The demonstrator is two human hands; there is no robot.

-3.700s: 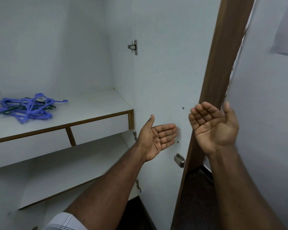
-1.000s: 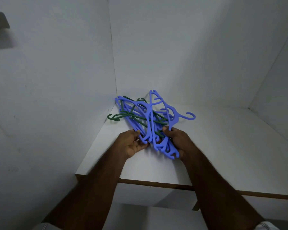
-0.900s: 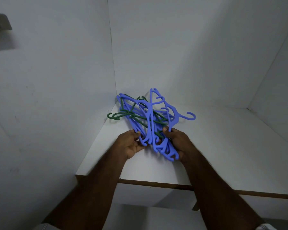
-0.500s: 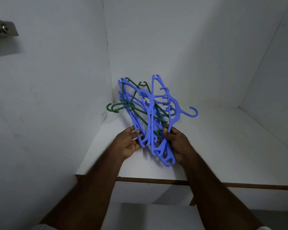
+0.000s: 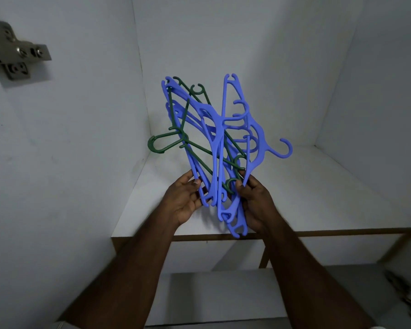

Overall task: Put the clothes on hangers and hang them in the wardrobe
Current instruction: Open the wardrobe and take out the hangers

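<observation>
1. I am holding the hangers [image 5: 214, 143] as one tangled bundle, lifted above the shelf [image 5: 318, 198], probably to carry all together.
2. My left hand [image 5: 184, 201] and right hand [image 5: 256, 205] are both gripping the bundle's lower ends, fingers curled round them, so nothing is slipping out.
3. Hooks are pointing sideways above the shelf; separating them will need care.

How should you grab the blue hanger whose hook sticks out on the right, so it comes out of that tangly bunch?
Probably pinch that blue hanger at the neck below its hook, coming from the right. That end pokes clear of the bundle, while its lower arm is wedged among the others by the right hand. The left hand can steady the rest.
</observation>
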